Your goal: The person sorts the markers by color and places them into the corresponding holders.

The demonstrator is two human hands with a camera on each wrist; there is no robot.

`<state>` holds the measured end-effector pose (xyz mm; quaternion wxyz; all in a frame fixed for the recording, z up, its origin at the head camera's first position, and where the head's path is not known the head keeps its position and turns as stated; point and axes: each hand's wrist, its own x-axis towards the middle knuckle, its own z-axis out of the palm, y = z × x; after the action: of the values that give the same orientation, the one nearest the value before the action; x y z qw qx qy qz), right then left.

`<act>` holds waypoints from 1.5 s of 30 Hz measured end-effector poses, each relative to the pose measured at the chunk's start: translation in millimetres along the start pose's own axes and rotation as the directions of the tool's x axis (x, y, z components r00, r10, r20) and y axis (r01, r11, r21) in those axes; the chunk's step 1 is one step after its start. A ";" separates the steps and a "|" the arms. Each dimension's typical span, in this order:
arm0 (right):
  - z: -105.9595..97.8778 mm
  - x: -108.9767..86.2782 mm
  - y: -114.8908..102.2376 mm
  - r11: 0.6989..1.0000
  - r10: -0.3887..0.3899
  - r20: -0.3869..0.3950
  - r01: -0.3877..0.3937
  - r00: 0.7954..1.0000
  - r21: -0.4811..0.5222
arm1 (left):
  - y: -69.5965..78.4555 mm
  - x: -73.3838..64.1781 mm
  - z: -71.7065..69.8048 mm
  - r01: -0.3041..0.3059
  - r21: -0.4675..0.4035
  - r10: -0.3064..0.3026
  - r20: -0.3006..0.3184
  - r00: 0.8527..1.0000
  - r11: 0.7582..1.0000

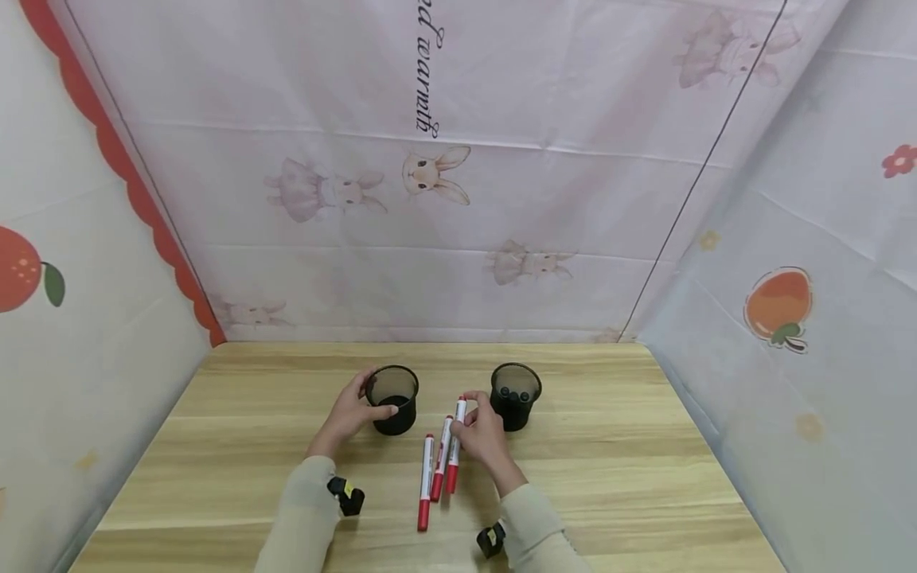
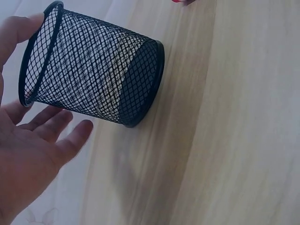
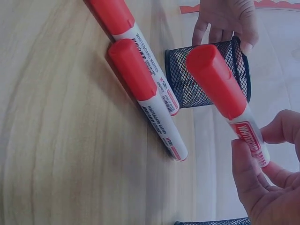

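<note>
My left hand [image 1: 351, 412] holds a black mesh pen cup [image 1: 397, 424] at its rim, thumb over the near edge and fingers round the far side. In the left wrist view the mesh wall [image 2: 91, 65] of this cup shows nothing inside. Between thumb and fingers, my right hand [image 1: 484, 436] pinches a red-capped whiteboard marker [image 3: 218, 84] near its white end, the cap towards me. Two more red whiteboard markers, one in the middle [image 1: 441, 458] and one on the left [image 1: 426, 485], lie side by side on the wooden table, caps also towards me.
A second black mesh pen cup [image 1: 513, 418] stands just beyond my right hand, with dark round ends showing inside. The wooden table [image 1: 623, 469] meets printed cloth walls at the back [image 1: 444, 302] and both sides.
</note>
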<state>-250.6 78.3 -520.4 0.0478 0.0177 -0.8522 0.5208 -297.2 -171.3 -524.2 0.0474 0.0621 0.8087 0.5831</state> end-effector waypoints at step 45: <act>-18.6 -13.8 -58.6 0.939 -0.240 -0.121 0.262 0.963 0.224 | -11.1 9.5 5.1 -0.023 -0.151 0.038 0.092 0.995 0.988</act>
<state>-231.0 67.8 -461.4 0.1505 0.1082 -0.7714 0.6088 -306.4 -168.4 -536.4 0.0814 0.0983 0.7584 0.6392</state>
